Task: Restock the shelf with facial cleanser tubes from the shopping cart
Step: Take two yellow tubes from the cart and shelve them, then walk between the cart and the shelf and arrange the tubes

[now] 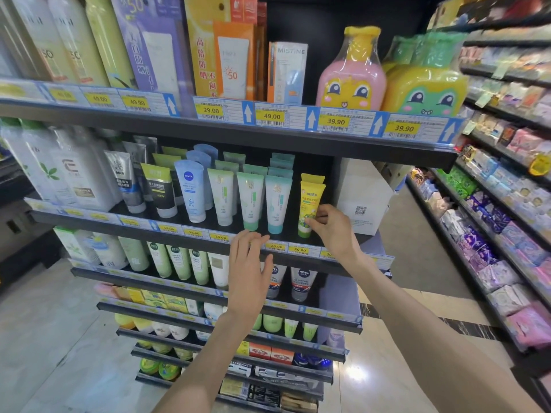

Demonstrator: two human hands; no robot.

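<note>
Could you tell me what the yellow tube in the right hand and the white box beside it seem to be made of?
The yellow tube, pinched by the right hand, looks like soft, glossy plastic: flat crimped top, slight sheen. The white box looks like matte cardboard, with flat faces, sharp folded edges and a printed QR code.

Bare forearms; no sleeves; hands ungloved.

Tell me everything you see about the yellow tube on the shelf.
The yellow tube is glossy soft plastic with a green cap at the bottom and a cartoon print. It stands cap-down and upright at the right end of the cleanser row, another like it behind. The right hand pinches its lower right edge. A white box stands to its right.
</note>
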